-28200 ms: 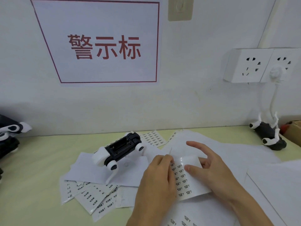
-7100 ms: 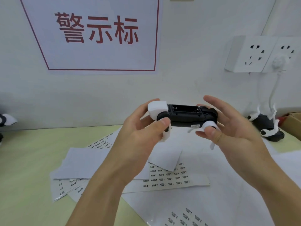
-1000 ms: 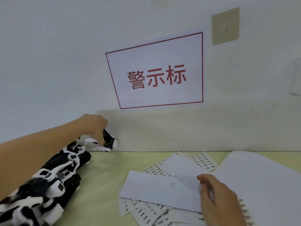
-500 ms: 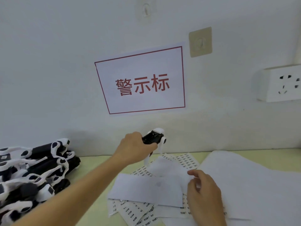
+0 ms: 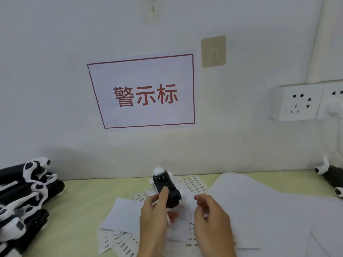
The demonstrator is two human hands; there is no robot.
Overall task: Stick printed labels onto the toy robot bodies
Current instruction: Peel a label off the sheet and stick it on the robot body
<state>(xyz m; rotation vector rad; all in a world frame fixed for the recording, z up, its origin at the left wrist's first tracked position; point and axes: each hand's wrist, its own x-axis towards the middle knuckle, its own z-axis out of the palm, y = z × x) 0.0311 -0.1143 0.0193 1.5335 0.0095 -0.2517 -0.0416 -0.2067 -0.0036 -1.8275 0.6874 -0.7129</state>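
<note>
A wall sign point(image 5: 146, 93) reads 警示标 in red; print on the label sheets point(image 5: 194, 183) is too small to read. The left hand point(image 5: 155, 214) grips the black-and-white toy robot body point(image 5: 167, 188) above the papers, thumb on top. The right hand point(image 5: 211, 217), fingers loosely curled, holds nothing visible. The body was over by the left pile point(image 5: 24, 199) 1 second earlier.

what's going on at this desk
A person is labelling toy robots. The left hand grips a black and white toy robot body over the label sheets spread on the table. The right hand hovers beside it with fingers curled; whether it pinches a label is unclear. A pile of toy robots lies at the left, another toy robot at the right.
</note>
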